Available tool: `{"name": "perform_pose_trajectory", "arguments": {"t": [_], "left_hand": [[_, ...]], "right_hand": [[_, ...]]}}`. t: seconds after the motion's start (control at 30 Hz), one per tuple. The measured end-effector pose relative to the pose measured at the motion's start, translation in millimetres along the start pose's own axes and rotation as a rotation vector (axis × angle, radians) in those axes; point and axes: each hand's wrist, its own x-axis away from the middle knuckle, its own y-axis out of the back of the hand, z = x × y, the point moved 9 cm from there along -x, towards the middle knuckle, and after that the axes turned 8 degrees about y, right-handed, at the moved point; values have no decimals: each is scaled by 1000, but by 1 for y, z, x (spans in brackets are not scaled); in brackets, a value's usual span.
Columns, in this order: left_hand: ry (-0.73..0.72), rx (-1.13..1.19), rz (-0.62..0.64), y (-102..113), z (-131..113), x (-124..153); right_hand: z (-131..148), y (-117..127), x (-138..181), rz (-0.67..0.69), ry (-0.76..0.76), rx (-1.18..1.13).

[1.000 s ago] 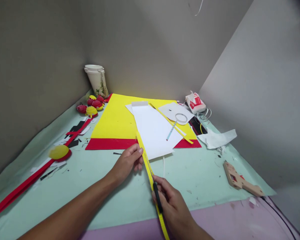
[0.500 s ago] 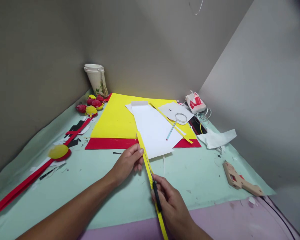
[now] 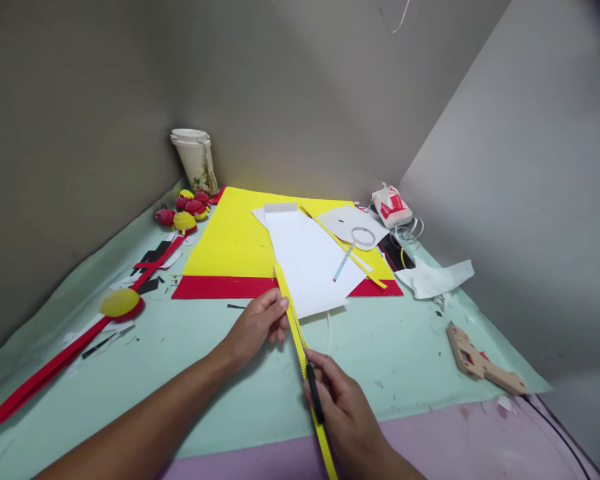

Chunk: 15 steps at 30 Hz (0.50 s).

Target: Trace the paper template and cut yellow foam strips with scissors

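My left hand (image 3: 260, 323) pinches a long narrow yellow strip (image 3: 284, 283) between thumb and fingers near its far end. Fine cuts run along one edge of the strip, which slants down past the picture's bottom edge. In my right hand (image 3: 347, 407) are black-handled scissors (image 3: 315, 393), their blades lying along the strip and partly hidden by it. Beyond my hands, a white sheet of paper (image 3: 310, 260) rests on a large yellow sheet (image 3: 230, 233), with a red sheet (image 3: 225, 288) showing underneath.
A glue gun (image 3: 483, 363) with a cord lies at the right. Farther back are a tissue pack (image 3: 393, 205) and a ring on a stick (image 3: 344, 261). At left stand red and yellow rounded pieces (image 3: 185, 222), a white bucket (image 3: 194, 157) and a red strip with a yellow disc (image 3: 120, 303).
The view has shifted very slightly. Both hands keep nearly the same place on the strip and scissors, with no other clear change.
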Motion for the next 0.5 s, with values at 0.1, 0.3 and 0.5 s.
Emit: {"name": "perform_pose_trajectory", "arguments": {"t": [0.1,0.3,0.5], "left_hand": [[-1,1,-8,1,0,1],[-2,-15,15,-2,0,1],[2,-3,25,-3,1,1]], "right_hand": [[-1,0,-1,-3,-15,-5],[-1,-1,-1,-3,-12,-35],[2,-1,-1,-10,-21,-40]]}}
